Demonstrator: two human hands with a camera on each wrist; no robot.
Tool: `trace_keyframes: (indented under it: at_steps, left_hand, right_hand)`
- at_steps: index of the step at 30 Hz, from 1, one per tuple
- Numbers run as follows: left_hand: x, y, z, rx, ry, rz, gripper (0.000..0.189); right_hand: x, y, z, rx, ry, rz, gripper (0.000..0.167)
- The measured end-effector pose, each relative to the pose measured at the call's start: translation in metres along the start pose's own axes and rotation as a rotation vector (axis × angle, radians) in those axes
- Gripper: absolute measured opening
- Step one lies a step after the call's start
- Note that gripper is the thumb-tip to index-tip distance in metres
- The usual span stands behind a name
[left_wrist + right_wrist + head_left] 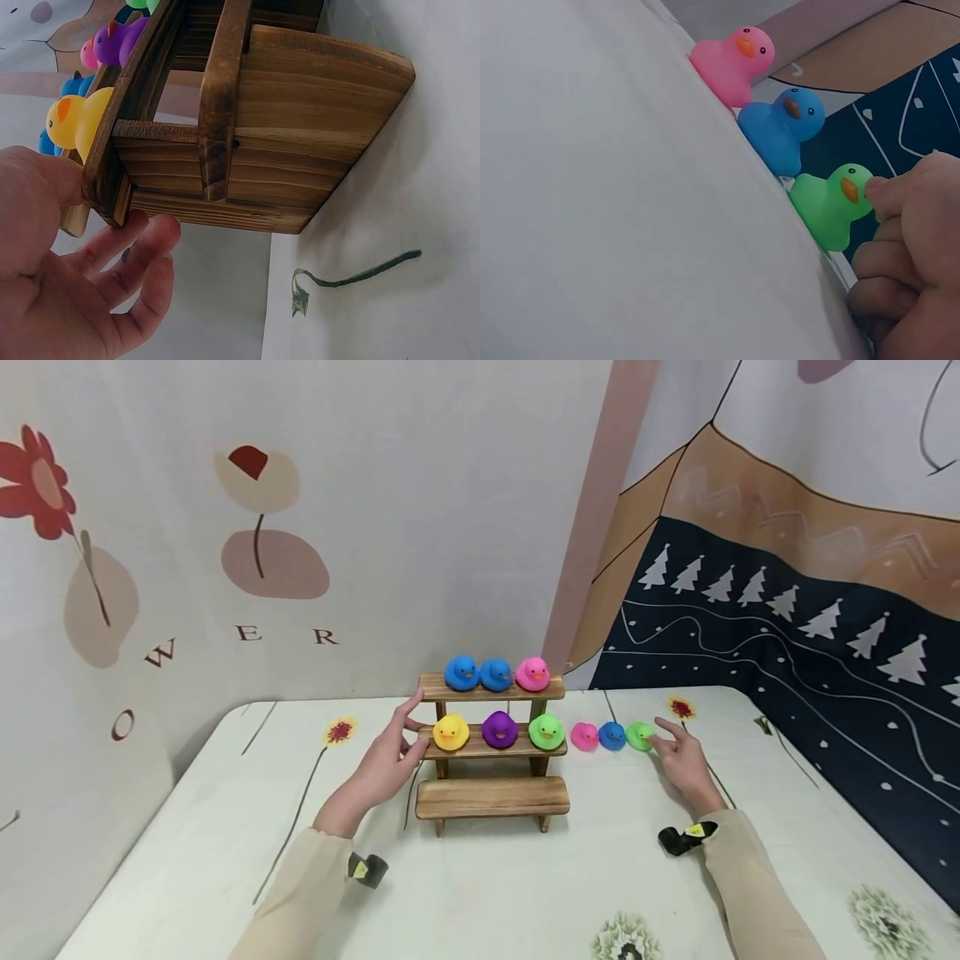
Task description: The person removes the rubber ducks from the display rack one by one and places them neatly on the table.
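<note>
A three-tier wooden shelf [492, 793] stands upright on the cloth. My left hand [386, 760] holds its left end, the thumb at the middle tier's edge and the fingers curled behind. On that tier sit a yellow duck [451, 732], a purple duck [499, 730] and a green duck [547, 732]. Right of the shelf, a pink duck [731, 67], a blue duck [781, 131] and another green duck [829, 206] stand in a row. My right hand [684, 764] touches that last green duck's head with the thumb tip; the index finger stands apart from the thumb.
Two blue rubber ducks [461, 673] and a pink one [532, 674] sit on the top tier. The low front tier [492, 808] is bare wood. A flower-printed white cloth [480, 893] covers the table, with printed curtains [420, 527] behind.
</note>
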State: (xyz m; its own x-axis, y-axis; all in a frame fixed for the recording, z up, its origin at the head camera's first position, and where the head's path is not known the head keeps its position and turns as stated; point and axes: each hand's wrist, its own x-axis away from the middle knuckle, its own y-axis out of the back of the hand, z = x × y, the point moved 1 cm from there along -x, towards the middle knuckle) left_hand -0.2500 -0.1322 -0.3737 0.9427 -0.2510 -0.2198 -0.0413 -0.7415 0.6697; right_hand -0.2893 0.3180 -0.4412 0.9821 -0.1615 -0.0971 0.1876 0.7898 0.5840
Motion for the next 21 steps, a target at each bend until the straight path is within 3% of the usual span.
trace_keyframes:
  at_steps: [9, 21]
  left_hand:
    - [0.000, 0.002, -0.001, -0.006, -0.007, 0.000, 0.073]
    - [0.001, 0.002, -0.001, -0.007, -0.004, -0.001, 0.072]
  right_hand:
    - [0.005, -0.008, 0.011, -0.095, 0.016, -0.096, 0.041]
    - [0.015, -0.017, 0.042, -0.175, 0.148, -0.053, 0.043]
